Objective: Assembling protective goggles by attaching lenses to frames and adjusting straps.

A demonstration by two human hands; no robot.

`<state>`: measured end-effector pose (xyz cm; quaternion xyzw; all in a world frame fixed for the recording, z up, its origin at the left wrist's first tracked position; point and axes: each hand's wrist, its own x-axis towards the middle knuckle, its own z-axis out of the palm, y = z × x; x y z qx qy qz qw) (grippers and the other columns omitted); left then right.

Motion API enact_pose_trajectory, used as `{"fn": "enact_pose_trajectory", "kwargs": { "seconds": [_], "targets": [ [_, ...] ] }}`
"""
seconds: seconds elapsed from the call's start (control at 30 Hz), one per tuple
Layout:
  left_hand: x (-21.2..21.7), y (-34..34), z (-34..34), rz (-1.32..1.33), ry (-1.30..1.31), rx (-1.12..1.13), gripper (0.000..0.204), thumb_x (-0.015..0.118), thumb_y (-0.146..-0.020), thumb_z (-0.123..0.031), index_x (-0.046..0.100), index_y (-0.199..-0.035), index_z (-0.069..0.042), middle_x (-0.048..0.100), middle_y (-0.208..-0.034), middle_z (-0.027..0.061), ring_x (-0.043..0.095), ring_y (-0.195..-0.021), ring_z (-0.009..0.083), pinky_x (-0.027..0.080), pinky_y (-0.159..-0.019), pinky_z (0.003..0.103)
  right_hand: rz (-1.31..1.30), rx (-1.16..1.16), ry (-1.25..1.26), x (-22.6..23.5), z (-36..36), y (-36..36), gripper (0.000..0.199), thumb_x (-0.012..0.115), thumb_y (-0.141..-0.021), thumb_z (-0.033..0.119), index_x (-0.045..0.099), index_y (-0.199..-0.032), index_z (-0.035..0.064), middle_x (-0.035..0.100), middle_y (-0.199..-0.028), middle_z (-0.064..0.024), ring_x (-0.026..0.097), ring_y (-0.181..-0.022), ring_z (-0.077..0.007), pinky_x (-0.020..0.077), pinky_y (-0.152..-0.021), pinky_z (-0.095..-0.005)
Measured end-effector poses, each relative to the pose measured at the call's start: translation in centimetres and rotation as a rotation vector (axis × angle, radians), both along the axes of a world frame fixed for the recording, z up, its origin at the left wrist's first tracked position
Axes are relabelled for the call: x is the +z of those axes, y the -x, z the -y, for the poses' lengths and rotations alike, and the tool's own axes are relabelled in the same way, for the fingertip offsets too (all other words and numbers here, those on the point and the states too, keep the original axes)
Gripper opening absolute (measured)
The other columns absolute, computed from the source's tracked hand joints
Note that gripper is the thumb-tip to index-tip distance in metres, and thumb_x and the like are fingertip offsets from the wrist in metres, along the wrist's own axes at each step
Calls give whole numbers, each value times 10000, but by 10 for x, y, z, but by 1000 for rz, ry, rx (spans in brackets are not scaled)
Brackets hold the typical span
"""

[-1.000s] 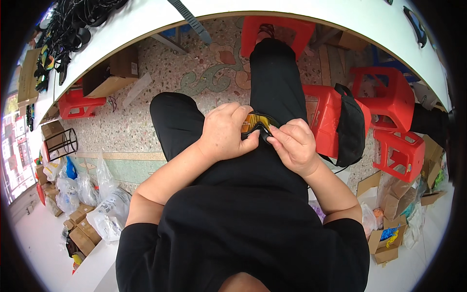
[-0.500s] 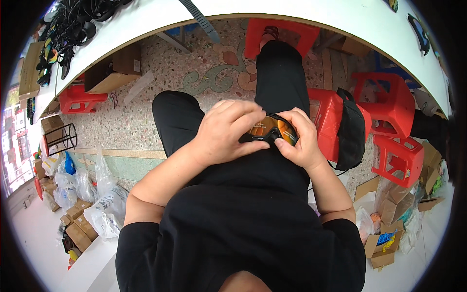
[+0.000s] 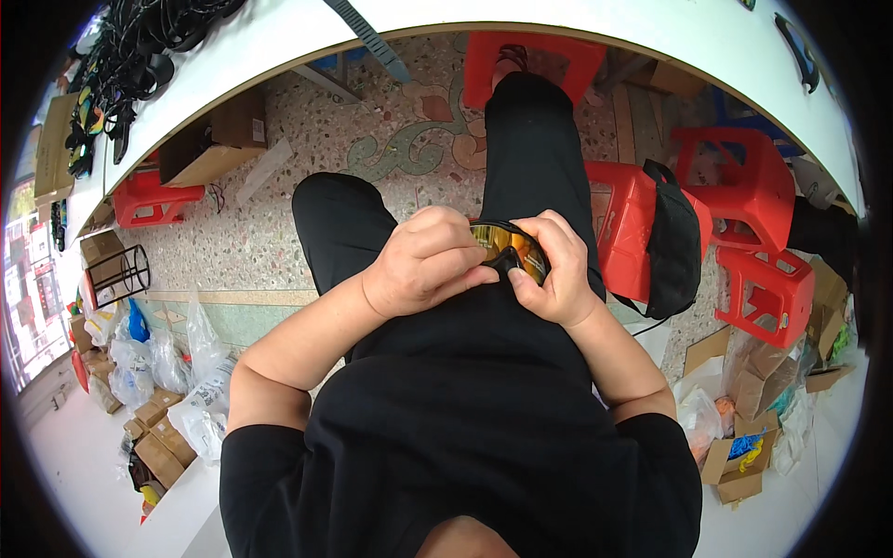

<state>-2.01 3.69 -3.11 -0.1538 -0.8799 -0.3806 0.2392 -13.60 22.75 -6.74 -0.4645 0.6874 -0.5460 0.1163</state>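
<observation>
A pair of black-framed goggles with an amber mirrored lens is held over my lap. My left hand is closed at the left end of the frame, its fingers bent and its thumb along the lower edge near the nose piece. That hand hides the left part of the goggles. My right hand grips the other end, with the thumb below the lens and the fingers over the top edge.
A white table curves across the far side, with black straps heaped at its left and a grey strap overhanging its edge. Red stools and a black bag stand at right. Plastic bags and boxes lie at left.
The fingers of my left hand have curled down onto the goggles' left end. Both hands and the goggles have shifted slightly to the left.
</observation>
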Motion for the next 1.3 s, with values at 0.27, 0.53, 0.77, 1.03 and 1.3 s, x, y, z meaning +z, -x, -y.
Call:
{"fn": "enact_pose_trajectory", "kwargs": {
  "seconds": [0.27,0.53,0.77,1.03,1.3],
  "targets": [
    [0,-2,-8,217,93,204,545,813,-717,-396,632,-1111,-65,583,-1075,120,616,-905,303,505,-780,403,-232,-73,-40,13,3,-1,556,754,-595,250,610,-1055,-28,547,-794,-129,566,-671,-303,491,-608,-377],
    [-1,4,-6,291,225,149,475,778,-734,-466,669,-1044,-124,585,-1032,115,614,-850,273,516,-700,376,-171,43,-63,10,3,12,622,788,-602,250,601,-1131,-17,555,-851,-131,582,-694,-294,505,-620,-374],
    [-7,8,-10,295,189,193,397,778,-729,-416,682,-1017,-159,561,-960,91,613,-796,252,526,-669,370,10,244,-142,9,5,32,640,824,-591,246,568,-1118,-11,572,-890,-135,602,-741,-306,514,-671,-367],
    [-19,6,-14,299,165,276,362,777,-718,-332,695,-1013,-139,573,-966,94,622,-776,251,531,-657,358,59,278,-187,-2,12,32,611,817,-573,225,550,-1071,-8,601,-939,-150,632,-816,-322,525,-723,-371],
    [-23,11,-15,345,86,217,361,758,-742,-257,665,-1044,-82,616,-876,98,640,-724,270,541,-627,367,116,236,-118,-12,13,29,501,777,-556,181,576,-979,0,594,-863,-131,614,-743,-310,515,-670,-357]
  ]
}}
